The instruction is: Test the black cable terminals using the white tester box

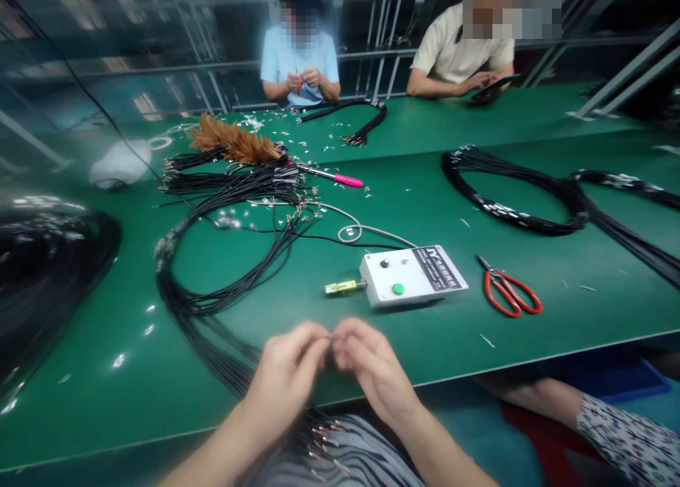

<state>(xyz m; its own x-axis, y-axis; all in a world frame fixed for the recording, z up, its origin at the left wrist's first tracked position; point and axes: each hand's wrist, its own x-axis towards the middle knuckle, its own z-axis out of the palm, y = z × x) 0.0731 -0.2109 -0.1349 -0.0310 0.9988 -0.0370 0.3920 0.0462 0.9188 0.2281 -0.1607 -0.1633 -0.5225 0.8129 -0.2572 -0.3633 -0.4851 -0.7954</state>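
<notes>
My left hand (pixel 291 363) and my right hand (pixel 372 359) meet fingertip to fingertip over the table's near edge. Both are closed in a pinch on a thin wire (pixel 331 336), blurred and mostly hidden by the fingers. Under my left forearm, a bundle of black cables (pixel 212 345) runs off the table. Stripped, coloured wire ends (pixel 324 437) lie across my lap below the hands. Just beyond my fingers sits a white control box (pixel 380 292) with a green button, a black knob and a yellow-green clip (pixel 343 287) on its left side.
Red-handled scissors (pixel 510 292) lie right of the box. Coiled black cables (pixel 510 221) rest at right, more (pixel 47 260) at far left. A brown duster (pixel 234 140) with a pink handle lies on cables. Two people sit opposite; another person's arm (pixel 552 395) shows at lower right.
</notes>
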